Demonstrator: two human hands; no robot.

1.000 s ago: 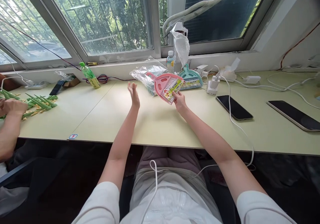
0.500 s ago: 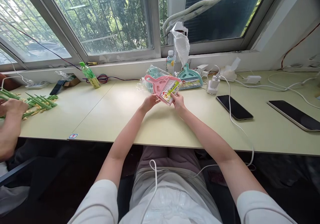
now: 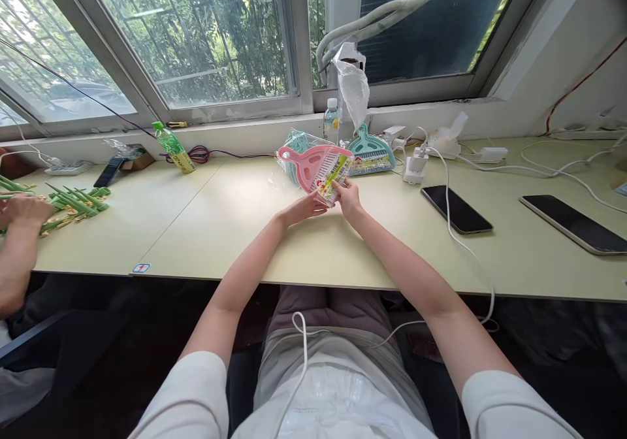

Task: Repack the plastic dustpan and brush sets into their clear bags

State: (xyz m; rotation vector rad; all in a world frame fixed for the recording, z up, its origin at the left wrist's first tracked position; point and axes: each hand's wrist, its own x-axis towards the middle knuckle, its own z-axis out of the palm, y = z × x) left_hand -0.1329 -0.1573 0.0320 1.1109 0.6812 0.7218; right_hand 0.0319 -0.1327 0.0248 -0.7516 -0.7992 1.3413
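Pink dustpan set [image 3: 309, 163]: held tilted above the bench [image 3: 220, 230], its lower right pinched by the right hand [image 3: 349, 200].
Left hand [image 3: 304, 209]: fingers extended loosely, placed at the set's lower edge.
Behind: a wrapped teal set [image 3: 296, 142] is partly covered by the pink one.
Right side: another teal set [image 3: 371, 149]; a black phone [image 3: 460, 211] is crossed by a white cable [image 3: 447, 194].
Left side: green bottle [image 3: 174, 147], leaned back.

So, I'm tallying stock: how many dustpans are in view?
3: the pink dustpan in the right hand, a teal one behind it, and a second teal dustpan further right. Others may be hidden.
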